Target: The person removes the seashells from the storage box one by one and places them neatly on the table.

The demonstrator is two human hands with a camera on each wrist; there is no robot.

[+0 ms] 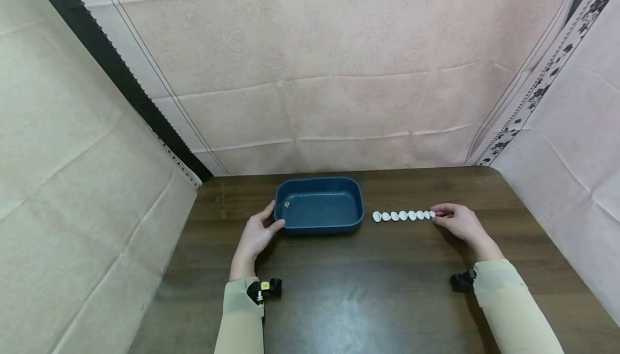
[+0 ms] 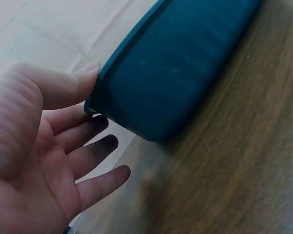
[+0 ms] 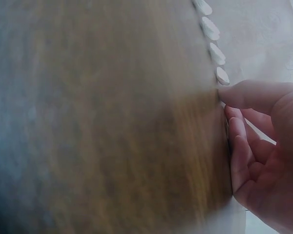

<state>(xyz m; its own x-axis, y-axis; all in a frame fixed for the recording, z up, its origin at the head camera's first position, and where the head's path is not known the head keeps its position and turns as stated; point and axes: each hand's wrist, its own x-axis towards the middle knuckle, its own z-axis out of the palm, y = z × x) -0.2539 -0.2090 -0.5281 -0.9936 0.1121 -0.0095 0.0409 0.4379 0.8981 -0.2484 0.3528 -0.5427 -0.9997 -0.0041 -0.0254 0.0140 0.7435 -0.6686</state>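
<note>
A dark blue rectangular dish stands on the table, with one small pale piece inside near its left end. My left hand grips the dish's left end, the thumb against the rim in the left wrist view and the other fingers spread. Right of the dish, several small white oval pieces form a straight row. At the row's right end my right hand pinches the last white piece between thumb and fingers. That piece is mostly hidden by the fingertips. The right wrist view shows part of the row beyond the thumb.
The brown wooden table spreads in front of both arms. Pale cloth hangs behind its far edge, with more cloth at the left and right sides. A dark strip runs down the left corner. Each wrist wears a small black camera.
</note>
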